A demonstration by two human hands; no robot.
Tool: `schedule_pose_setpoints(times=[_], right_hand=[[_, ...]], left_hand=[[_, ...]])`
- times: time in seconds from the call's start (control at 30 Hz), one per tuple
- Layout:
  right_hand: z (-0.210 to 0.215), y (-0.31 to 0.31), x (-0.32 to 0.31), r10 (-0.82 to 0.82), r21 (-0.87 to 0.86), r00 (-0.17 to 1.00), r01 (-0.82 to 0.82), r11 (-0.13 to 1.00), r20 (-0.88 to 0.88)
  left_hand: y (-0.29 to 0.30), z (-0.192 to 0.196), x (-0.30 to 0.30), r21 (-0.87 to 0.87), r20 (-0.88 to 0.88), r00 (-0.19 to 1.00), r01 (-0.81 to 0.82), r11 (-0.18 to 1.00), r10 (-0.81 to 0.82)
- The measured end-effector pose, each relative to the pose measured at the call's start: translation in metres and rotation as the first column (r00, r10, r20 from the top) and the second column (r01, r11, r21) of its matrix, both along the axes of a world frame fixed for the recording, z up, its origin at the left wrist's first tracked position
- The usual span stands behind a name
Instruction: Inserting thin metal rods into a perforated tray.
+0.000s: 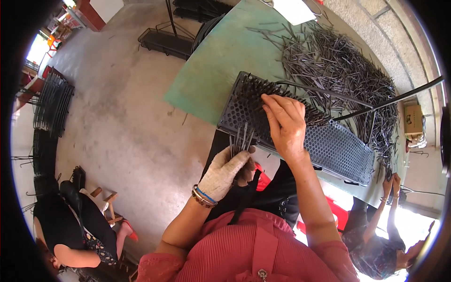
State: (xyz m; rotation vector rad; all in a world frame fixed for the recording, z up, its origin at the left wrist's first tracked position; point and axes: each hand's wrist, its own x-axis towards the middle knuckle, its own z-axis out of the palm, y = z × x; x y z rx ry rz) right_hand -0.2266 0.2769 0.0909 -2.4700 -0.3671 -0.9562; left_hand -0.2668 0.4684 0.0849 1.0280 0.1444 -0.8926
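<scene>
My gloved left hand [220,176] is closed around a bundle of thin dark rods [241,138], their ends pointing up. Just beyond it is a black perforated tray [233,113], at the near edge of the green table. Many short rods [257,91] stand upright in its holes, packed along the far side. My bare right hand [287,124] is over these rods with thumb and fingers pinched; whatever lies between the fingertips is too small to make out. To the right, a grey perforated section [340,148] of the tray shows bare holes.
A large loose heap of rods [338,66] covers the right of the green table [211,66]. Long dark bars [390,101] cross there. A co-worker's hands [392,184] work at the far right. Another person [77,230] sits lower left. Black racks [54,101] are stacked at left.
</scene>
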Motion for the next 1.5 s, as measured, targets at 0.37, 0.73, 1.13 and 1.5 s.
schedule_pose_setpoints(times=[0.37, 0.73, 1.13, 1.5], right_hand=[[0.017, 0.004, -0.034, 0.015, 0.338, 0.975, 0.063, 0.939, -0.223], [0.017, -0.02, -0.073, 0.355, 0.836, 0.801, 0.3, 0.46, -0.483], [0.002, -0.018, -0.013, -0.042, 0.659, 0.975, 0.178, 0.73, -0.216], [0.0, -0.02, -0.01, -0.058, 0.5, 0.976, 0.158, 0.852, -0.209]], left_hand=[[-0.008, 0.008, -0.006, -0.097, -0.008, 0.999, -0.039, 0.994, 0.038], [-0.029, -0.002, -0.026, -0.012, 0.029, 1.0, -0.01, 1.0, 0.011], [-0.036, -0.01, -0.015, -0.088, -0.088, 0.996, 0.025, 0.996, -0.032], [-0.032, -0.006, -0.011, -0.103, -0.105, 0.993, 0.042, 0.994, -0.053]])
